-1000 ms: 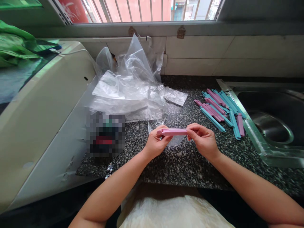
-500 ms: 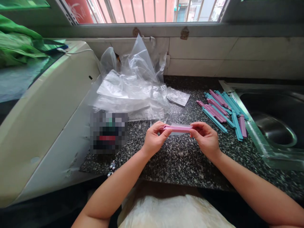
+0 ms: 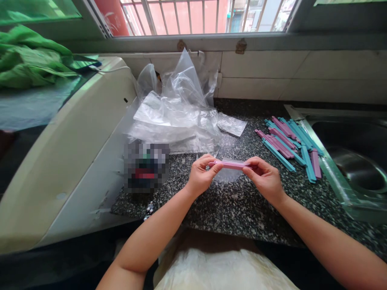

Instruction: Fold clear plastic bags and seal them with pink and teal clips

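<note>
A long pink plastic clip (image 3: pixel 232 164) is held level above the speckled granite counter (image 3: pixel 236 209). My left hand (image 3: pixel 202 175) pinches its left end and my right hand (image 3: pixel 265 178) pinches its right end, both with fingers closed. A small clear plastic bag (image 3: pixel 227 174) hangs under the clip between my hands. To the right lies a pile of pink and blue clips (image 3: pixel 290 141), beside the sink.
A heap of clear plastic bags (image 3: pixel 178 112) lies at the back of the counter against the tiled wall. A steel sink (image 3: pixel 356 161) is at the right. A white appliance (image 3: pixel 60 145) with green cloth (image 3: pixel 33 56) on it stands at the left.
The view has shifted a little to the left and down. Both hands keep hold of the pink clip and have tilted it flatter, with the small clear bag now seen under it.
</note>
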Demonstrator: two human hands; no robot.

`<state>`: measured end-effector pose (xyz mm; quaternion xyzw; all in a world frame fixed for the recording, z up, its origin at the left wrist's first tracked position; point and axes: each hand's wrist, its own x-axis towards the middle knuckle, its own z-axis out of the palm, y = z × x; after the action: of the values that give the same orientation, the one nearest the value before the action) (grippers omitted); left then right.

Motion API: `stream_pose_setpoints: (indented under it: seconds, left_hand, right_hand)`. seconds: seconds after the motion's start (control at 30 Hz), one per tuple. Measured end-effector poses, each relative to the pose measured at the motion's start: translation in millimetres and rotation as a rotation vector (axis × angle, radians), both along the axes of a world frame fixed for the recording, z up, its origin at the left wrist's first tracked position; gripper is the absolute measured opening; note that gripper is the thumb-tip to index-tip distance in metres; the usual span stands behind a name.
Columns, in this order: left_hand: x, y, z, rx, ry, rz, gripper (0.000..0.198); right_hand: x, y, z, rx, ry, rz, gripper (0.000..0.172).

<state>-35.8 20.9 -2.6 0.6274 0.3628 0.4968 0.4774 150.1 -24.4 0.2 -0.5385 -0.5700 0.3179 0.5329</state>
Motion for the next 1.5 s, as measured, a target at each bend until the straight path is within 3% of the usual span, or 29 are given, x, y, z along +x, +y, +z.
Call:
stream_pose_setpoints:
  seconds: [0.17,0.27,0.57,0.77,0.9,1.03,1.2,1.5]
  left_hand:
    - [-0.7,4.3,-1.0,-0.105,-0.097,0.037,0.036]
    - [-1.0,6.4,-0.1,-0.154,-0.177,0.065,0.036]
    - [-0.6,11.4,-3.9,-0.171,-0.168,0.138,0.038]
    - [2.8,11.2,-7.0,-0.177,-0.153,0.120,0.038]
    - [5.2,8.8,-5.7,-0.192,-0.131,0.082,0.040]
    - [7.0,5.8,-4.8,-0.214,-0.094,0.035,0.039]
    - [11.7,-0.3,-8.8,-0.241,0.105,-0.132,0.030]
    - [26.1,6.6,-11.9,-0.231,0.244,-0.160,0.030]
  right_hand:
    - [13.6,13.5,-3.9,-0.111,0.353,0.042,0.049]
    - [21.7,19.2,-5.5,-0.103,0.432,0.034,0.052]
    - [10.9,3.8,-3.7,0.185,-0.319,-0.022,0.027]
    - [11.2,2.1,-6.2,0.380,-0.597,-0.042,0.016]
    - [10.7,-0.2,-4.9,0.392,-0.788,-0.082,0.015]
    - [11.4,-0.6,-3.9,0.404,-0.856,-0.100,0.016]
    - [15.4,1.1,-2.1,0.444,-0.882,-0.168,0.015]
    - [33.6,16.6,7.2,0.425,-0.995,-0.138,0.019]
